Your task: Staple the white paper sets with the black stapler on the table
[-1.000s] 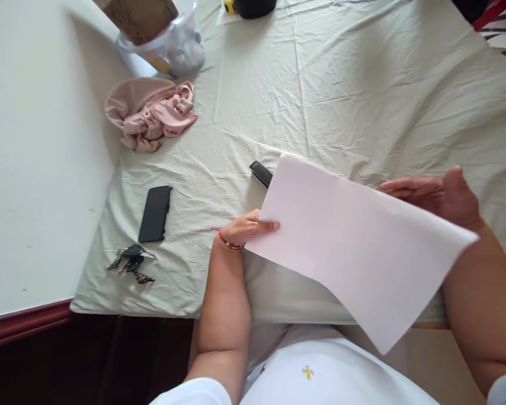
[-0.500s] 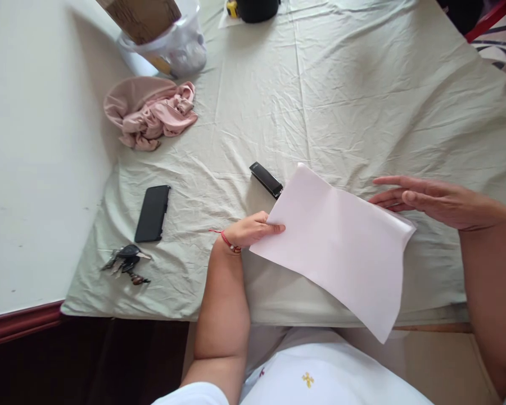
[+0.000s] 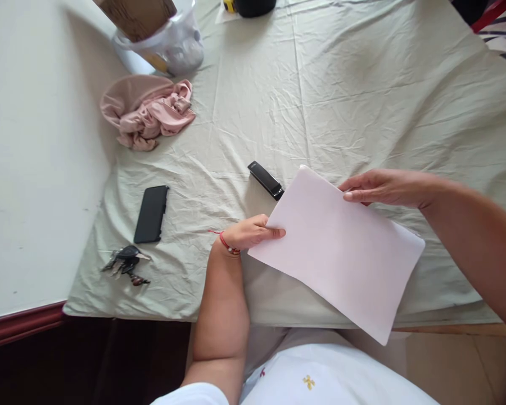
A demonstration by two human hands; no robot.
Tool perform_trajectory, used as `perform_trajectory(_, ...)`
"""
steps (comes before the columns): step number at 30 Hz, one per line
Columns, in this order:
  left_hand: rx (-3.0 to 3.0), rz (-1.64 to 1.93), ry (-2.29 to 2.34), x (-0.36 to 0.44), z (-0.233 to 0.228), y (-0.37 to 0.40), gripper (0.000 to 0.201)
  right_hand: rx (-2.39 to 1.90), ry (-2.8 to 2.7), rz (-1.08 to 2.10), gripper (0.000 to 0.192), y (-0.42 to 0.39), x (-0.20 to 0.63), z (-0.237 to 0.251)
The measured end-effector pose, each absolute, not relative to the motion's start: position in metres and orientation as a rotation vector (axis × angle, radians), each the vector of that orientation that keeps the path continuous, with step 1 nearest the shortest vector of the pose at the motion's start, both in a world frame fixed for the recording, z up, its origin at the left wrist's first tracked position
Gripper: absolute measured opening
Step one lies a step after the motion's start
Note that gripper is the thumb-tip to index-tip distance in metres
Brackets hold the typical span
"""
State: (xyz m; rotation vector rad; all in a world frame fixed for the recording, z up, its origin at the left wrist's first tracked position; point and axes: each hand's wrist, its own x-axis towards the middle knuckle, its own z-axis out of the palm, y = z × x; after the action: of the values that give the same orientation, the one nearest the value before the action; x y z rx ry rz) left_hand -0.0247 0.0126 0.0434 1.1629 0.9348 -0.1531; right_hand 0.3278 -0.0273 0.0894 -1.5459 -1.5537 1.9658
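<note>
White paper (image 3: 337, 253), one or more sheets, is held tilted above the near part of the table. My left hand (image 3: 255, 230) pinches its left edge, thumb on top and fingers underneath. At the far edge, my right hand (image 3: 379, 187) grips the paper between thumb and fingers; part of those fingers is hidden behind it. A black stapler (image 3: 265, 180) lies just beyond the paper's left corner, its near end close to the sheet's edge.
A black phone (image 3: 151, 214) and a bunch of keys (image 3: 126, 263) lie at the left on the cloth-covered table (image 3: 253, 112). Behind them are a crumpled pink cloth (image 3: 149, 112) and a clear plastic bin (image 3: 172, 50) holding cardboard. A white wall (image 3: 34, 169) borders the left side.
My right hand has moved left along the paper's far edge and closed on it. The paper's right side has flattened out. My left hand keeps its hold.
</note>
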Motion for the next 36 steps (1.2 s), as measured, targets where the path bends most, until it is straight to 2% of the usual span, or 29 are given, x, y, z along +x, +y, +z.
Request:
perform_trajectory(6,1.220,-0.195,0.877,-0.027,0.050,0.014,0.053,-1.623,-1.288,2.031,0.035,-0.040,0.302,0.071)
perform_trajectory(9,1.264,-0.046,0.883,-0.032,0.050,0.018,0.051,-1.676,-1.130,2.005,0.029,-0.050,0.304,0.066)
perform_trajectory(13,1.364,0.152,0.975,-0.030,0.045,0.022,0.048,-1.713,-0.896,1.947,0.026,-0.060,0.313,0.064)
perform_trajectory(24,1.390,0.421,1.242,-0.017,0.038,0.022,0.024,-1.779,-0.753,1.844,0.021,-0.068,0.317,0.067)
perform_trajectory(28,1.513,0.672,1.462,-0.013,0.034,0.022,0.015,-1.824,-0.683,1.805,0.019,-0.068,0.320,0.071)
perform_trajectory(32,1.732,1.009,1.623,-0.012,0.029,0.022,0.021,-1.816,-0.661,1.772,0.019,-0.067,0.324,0.069)
perform_trajectory(36,2.119,1.177,1.363,-0.009,0.019,0.024,0.045,-1.845,-0.721,1.765,0.017,-0.068,0.326,0.067)
